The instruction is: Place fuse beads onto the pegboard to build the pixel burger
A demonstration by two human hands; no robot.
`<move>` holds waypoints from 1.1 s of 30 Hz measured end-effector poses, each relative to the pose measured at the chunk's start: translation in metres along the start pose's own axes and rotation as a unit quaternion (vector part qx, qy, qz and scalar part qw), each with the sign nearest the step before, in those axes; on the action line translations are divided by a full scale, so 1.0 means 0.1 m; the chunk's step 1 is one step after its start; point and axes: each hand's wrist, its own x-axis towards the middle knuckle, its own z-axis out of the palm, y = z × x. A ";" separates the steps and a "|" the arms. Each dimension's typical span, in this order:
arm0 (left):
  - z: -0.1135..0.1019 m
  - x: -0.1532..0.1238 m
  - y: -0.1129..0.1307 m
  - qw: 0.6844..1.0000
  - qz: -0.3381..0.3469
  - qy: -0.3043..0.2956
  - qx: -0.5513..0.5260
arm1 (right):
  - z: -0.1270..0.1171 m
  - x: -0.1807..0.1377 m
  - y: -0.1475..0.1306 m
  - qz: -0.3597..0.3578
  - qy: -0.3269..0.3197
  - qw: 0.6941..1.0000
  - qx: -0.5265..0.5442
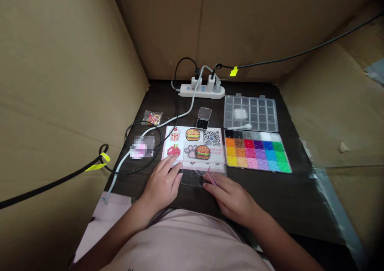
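Observation:
My left hand (163, 182) lies with its fingers stretched out on the lower left of a printed pattern sheet (178, 143). A clear pegboard (192, 179) overlaps the sheet's lower part and reaches past its front edge. On the board sits a burger made of beads (203, 152), beside a printed pink paw. Pinched in my right hand (234, 195) are pink tweezers (212, 178), their thin tips pointing left over the board. Whether a bead is in the tips is too small to tell. Just behind the sheet stands a small open box of black beads (202, 124).
A bead case (258, 151) with many colours lies open at the right, its lid (264, 113) folded back. At the back is a white power strip (202, 91). Cables (156, 129) loop across the left side, near a bag of coloured rings (152, 118). Cardboard walls surround the table.

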 end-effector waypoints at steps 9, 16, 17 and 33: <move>-0.02 0.05 -0.02 1.000 0.003 -0.020 -0.013 | -0.03 -0.03 0.09 -0.005 0.008 0.999 0.035; -0.02 0.06 0.01 1.000 0.003 -0.018 0.013 | -0.02 -0.04 0.07 0.005 0.019 0.999 0.039; -0.02 0.05 0.01 1.000 0.004 -0.017 0.014 | -0.03 -0.04 0.06 0.008 0.029 0.998 0.048; 0.01 0.03 -0.03 0.999 0.000 0.010 0.036 | -0.09 -0.09 0.04 0.097 0.249 0.961 0.076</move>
